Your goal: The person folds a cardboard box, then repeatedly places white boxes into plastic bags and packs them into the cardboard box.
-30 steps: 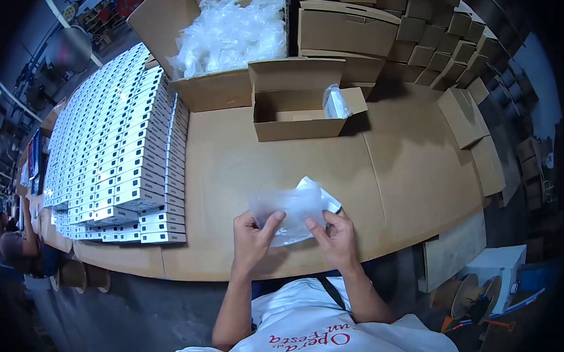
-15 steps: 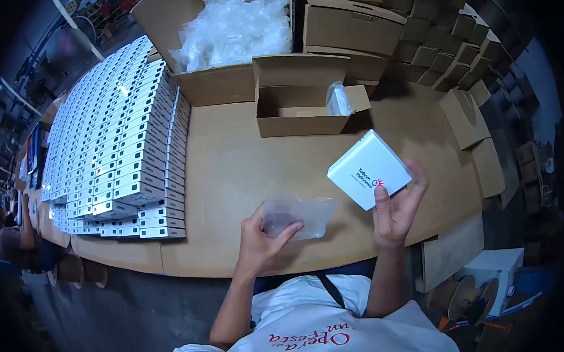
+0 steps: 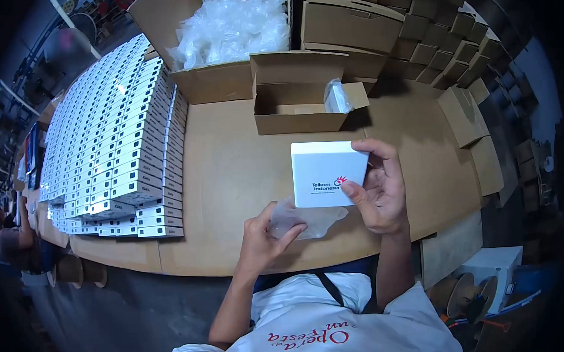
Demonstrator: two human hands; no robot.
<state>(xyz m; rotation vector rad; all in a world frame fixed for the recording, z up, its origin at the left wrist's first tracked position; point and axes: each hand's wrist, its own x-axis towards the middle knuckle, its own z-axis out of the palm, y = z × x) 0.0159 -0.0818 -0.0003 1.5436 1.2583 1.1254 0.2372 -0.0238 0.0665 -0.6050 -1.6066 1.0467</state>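
Observation:
My right hand [image 3: 382,191] grips a small white box [image 3: 325,165] by its right side, thumb on the printed face and fingers at the top corner and behind. The print reads "Telkom Indonesia". Below and to the left, my left hand [image 3: 262,235] pinches a clear plastic bag [image 3: 311,223] between thumb and fingers. The box's lower edge overlaps the bag in this view. Beyond them stands an open cardboard carton [image 3: 299,122], with a plastic-wrapped white box [image 3: 336,98] upright at its right end.
Stacked white boxes [image 3: 116,144] cover the table's left side. A large carton [image 3: 217,85] of clear plastic bags [image 3: 233,29] stands at the back. Brown cartons [image 3: 351,28] are piled back right, and folded cardboard [image 3: 463,117] lies at the right edge. Another person [image 3: 20,231] is at far left.
My right hand has brought the white box left, over the bag, and turned it from tilted to level. The left hand still holds the bag, nearly in place.

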